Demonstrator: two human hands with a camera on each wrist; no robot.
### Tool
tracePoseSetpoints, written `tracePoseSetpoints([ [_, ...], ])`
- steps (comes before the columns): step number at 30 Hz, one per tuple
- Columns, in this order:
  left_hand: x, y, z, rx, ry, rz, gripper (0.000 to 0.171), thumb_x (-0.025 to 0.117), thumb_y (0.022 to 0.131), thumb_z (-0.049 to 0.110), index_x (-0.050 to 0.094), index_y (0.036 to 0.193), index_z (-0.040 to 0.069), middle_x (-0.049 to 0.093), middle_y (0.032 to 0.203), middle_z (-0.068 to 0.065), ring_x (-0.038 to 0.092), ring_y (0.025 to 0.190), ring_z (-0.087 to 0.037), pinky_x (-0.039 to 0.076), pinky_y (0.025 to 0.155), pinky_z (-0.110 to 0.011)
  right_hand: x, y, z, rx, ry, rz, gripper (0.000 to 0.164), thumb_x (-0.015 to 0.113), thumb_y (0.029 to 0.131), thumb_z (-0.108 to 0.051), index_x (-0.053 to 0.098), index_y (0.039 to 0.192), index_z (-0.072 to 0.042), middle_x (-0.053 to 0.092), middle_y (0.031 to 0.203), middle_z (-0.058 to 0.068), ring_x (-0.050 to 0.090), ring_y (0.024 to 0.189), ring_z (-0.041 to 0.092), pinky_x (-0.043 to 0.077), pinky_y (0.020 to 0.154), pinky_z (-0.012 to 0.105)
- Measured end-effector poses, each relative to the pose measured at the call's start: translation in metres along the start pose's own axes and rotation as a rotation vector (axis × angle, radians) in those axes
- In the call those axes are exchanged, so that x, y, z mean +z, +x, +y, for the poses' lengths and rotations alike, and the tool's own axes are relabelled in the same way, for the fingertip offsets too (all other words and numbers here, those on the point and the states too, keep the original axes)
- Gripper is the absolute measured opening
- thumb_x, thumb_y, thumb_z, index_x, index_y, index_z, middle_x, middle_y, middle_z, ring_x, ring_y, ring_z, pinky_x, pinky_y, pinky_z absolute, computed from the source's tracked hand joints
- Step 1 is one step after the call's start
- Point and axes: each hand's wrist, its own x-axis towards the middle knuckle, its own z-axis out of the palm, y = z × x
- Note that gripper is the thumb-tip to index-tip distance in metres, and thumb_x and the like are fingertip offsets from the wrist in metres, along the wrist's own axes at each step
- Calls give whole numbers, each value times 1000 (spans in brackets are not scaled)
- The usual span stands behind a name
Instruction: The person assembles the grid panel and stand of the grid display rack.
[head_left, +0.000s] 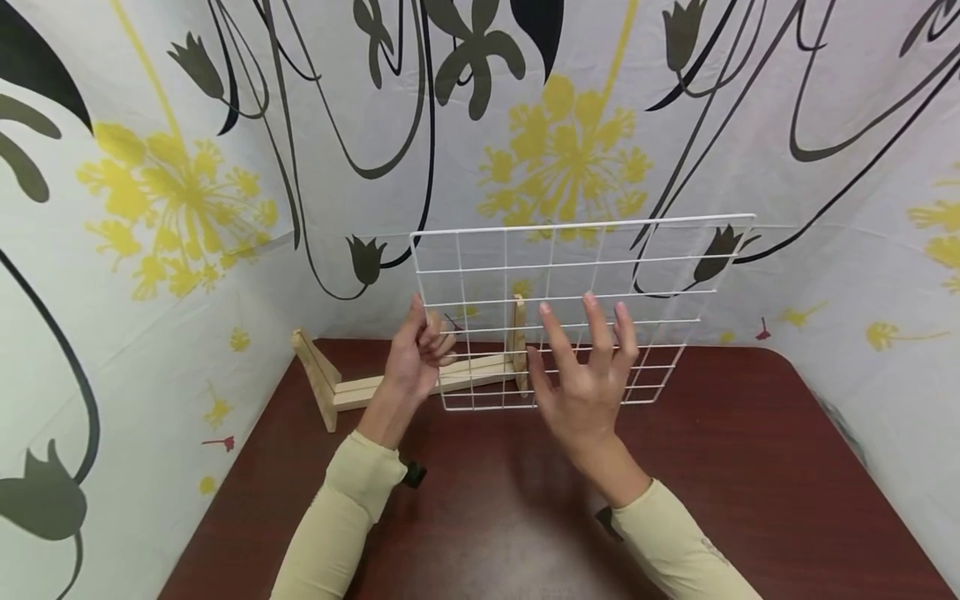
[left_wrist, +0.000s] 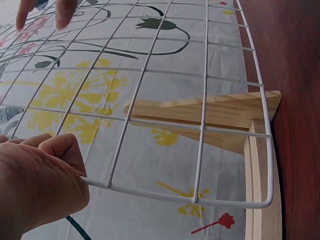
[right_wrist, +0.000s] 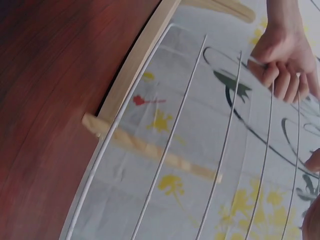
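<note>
Above the table, you are holding the white wire grid in front of the wooden stand. Your left hand is gripping the grid's left edge; your right hand is extending straight fingers beside it, contact being unclear. With only one side clearly gripped, the grid is risking a pivot, its lower edge possibly knocking the stand over.

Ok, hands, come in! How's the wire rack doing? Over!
Left hand grips wire rack at edge. Right hand spread before it, touch unclear. Wooden stand behind, possibly in the way.
</note>
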Motion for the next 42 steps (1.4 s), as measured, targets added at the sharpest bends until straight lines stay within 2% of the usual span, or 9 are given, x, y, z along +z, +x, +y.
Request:
tracePoseSetpoints([
  [4,-1,-1,1,11,-4,1,72,53,98,74,27,59,19,16,57,5,9,52,-14,2,54,-32,13,-3,-7,19,-35,-55,57,82,86,-18,70,141,-23,46,163,18,36,149,54,32,124,64],
  [8,-2,-2,0,-6,-1,-4,71,53,98,74,30,58,21,17,57,6,8,52,-14,2,56,-34,24,-6,-10,35,-53,-59,64,84,80,-11,70,141,-24,43,166,17,31,153,52,31,125,66],
  [13,-3,-2,-2,-23,25,-36,69,50,100,73,32,59,21,16,59,5,10,52,-14,3,57,-35,33,-8,-8,66,-61,-44,67,80,78,-3,70,141,-25,44,165,17,31,153,52,32,125,65],
  [17,-2,-3,-4,-16,20,-48,69,49,101,73,31,59,21,16,58,5,10,51,-15,3,56,-36,37,-9,-2,79,-50,-8,60,78,81,-4,72,136,-28,49,159,16,38,149,53,36,123,63],
  [23,-5,-5,-4,-29,-9,-83,70,47,102,72,28,61,19,15,60,5,8,52,-14,2,56,-34,38,-11,13,85,-44,-4,40,78,93,-15,75,131,-28,64,140,16,51,139,48,47,116,55],
  [26,-7,-6,-5,-40,-14,-88,70,46,103,71,28,61,19,16,59,5,8,53,-15,3,56,-34,37,-12,17,75,-21,-9,37,79,95,-18,75,131,-28,67,131,16,53,135,47,49,114,53],
  [32,-4,-11,-4,-20,-5,-91,66,45,106,66,31,63,18,18,58,5,10,53,-16,7,56,-32,34,-10,16,86,13,8,34,80,95,-22,77,128,-27,69,127,15,55,133,48,50,114,52],
  [38,-4,-19,4,-32,43,-78,59,41,109,63,52,73,17,34,59,7,25,53,-11,19,54,-28,30,-7,11,101,35,39,27,78,97,-26,79,125,-26,71,125,15,56,133,48,50,113,52],
  [42,-6,-27,11,-26,145,-21,52,42,109,62,67,98,17,59,71,5,51,61,-10,40,58,-26,28,-6,9,96,47,50,27,78,97,-26,79,124,-24,71,124,15,56,133,48,48,115,52],
])
